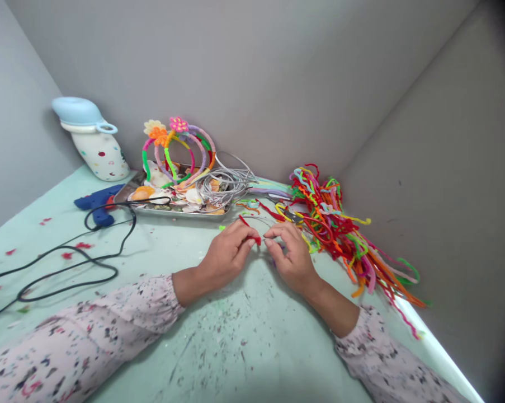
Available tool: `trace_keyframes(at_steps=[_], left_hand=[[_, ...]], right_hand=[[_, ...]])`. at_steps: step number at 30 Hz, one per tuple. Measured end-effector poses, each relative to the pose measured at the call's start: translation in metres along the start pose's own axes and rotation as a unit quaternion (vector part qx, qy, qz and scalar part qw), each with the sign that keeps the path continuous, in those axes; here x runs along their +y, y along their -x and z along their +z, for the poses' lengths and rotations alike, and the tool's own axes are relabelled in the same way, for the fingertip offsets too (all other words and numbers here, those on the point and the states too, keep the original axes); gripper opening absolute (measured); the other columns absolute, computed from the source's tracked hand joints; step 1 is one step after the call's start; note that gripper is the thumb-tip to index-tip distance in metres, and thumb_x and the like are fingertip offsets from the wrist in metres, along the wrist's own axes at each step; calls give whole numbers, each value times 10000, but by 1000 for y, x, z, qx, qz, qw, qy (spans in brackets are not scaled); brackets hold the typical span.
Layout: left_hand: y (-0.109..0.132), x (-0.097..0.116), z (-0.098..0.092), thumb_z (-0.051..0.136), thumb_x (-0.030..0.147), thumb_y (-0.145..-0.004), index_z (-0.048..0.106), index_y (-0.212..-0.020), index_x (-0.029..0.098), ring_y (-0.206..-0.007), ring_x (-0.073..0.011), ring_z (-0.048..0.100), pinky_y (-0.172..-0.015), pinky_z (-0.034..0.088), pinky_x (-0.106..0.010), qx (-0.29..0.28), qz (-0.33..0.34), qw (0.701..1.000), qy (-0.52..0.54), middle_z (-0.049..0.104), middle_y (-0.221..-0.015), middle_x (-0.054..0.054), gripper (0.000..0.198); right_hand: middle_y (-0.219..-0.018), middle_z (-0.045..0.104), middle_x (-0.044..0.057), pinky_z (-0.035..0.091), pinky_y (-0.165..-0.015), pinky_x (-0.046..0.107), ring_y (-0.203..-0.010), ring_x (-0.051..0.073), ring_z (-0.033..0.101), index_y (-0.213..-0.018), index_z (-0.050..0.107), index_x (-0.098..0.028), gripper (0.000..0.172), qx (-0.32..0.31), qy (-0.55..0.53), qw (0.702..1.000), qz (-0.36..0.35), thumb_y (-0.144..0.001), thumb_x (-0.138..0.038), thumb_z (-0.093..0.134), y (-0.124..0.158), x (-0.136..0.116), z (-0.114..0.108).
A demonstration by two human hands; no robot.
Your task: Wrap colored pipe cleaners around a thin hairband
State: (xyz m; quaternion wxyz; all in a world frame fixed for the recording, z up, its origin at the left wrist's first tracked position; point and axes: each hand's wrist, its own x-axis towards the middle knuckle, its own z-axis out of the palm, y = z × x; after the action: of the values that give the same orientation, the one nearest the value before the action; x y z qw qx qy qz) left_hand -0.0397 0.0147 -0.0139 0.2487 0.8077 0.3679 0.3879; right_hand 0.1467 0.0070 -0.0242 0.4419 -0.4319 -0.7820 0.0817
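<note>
Over the middle of the table, my left hand (pixel 228 253) pinches a red fuzzy pipe cleaner (pixel 258 240); a second bit of red shows above its knuckles. Facing it across a small gap is my right hand (pixel 292 254), with thumb and forefinger pressed together at the tips. A thin grey wire (pixel 256 217) arcs behind both hands, and it looks as if its end lies in my right fingertips. Something small and purple shows partly beneath the right hand.
Behind stands a metal tray (pixel 180 214) with shells, flower-topped hoops (pixel 168 145) and coiled grey wire (pixel 229 182). A heap of pipe cleaners (pixel 331 224) lies at right. At left are a blue glue gun (pixel 99 202), its black cord (pixel 88 263) and a white bottle (pixel 99 151).
</note>
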Motion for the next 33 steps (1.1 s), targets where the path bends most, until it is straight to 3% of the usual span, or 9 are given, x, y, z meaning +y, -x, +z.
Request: trace_keyframes(at_steps=[11, 19, 22, 29, 33], left_hand=[[-1, 3, -1, 439, 219, -920, 625, -931, 168, -860, -175, 525, -783, 410, -312, -7, -6, 1000, -2, 584, -882, -46, 193], [0, 4, -1, 427, 241, -932, 594, -909, 171, -811, -161, 512, -752, 407, -294, 56, -23, 998, 19, 552, -851, -34, 183], [0, 3, -2, 432, 260, -934, 585, -896, 173, -824, -160, 512, -756, 410, -288, 75, -31, 996, 46, 551, -848, -30, 180], [0, 1, -2, 446, 261, -932, 576, -897, 167, -818, -146, 512, -755, 412, -278, 81, -48, 993, 73, 543, -855, -21, 164], [0, 1, -2, 438, 263, -935, 568, -909, 165, -813, -148, 505, -757, 406, -281, 82, -51, 993, 70, 537, -857, -22, 165]], right_hand=[[-927, 591, 45, 425, -829, 387, -920, 203, 543, -927, 577, -216, 69, 2, 13, 1000, -29, -886, -190, 527, 0, -1, 0], [-920, 585, 62, 455, -833, 421, -916, 226, 558, -939, 580, -227, 115, 90, 21, 995, -46, -831, -189, 580, 2, -8, -6], [-894, 623, 54, 464, -813, 409, -891, 221, 576, -940, 601, -234, 109, 48, 13, 998, -40, -854, -190, 549, 1, -7, -5], [-1114, 625, 81, 454, -909, 432, -1041, 238, 564, -1169, 544, -239, 312, -62, -28, 998, -9, -859, -264, 577, -1, -6, -1], [-1022, 645, 69, 476, -870, 420, -975, 228, 589, -1158, 541, -235, 320, -65, -52, 997, 2, -847, -289, 596, 2, -4, -1]])
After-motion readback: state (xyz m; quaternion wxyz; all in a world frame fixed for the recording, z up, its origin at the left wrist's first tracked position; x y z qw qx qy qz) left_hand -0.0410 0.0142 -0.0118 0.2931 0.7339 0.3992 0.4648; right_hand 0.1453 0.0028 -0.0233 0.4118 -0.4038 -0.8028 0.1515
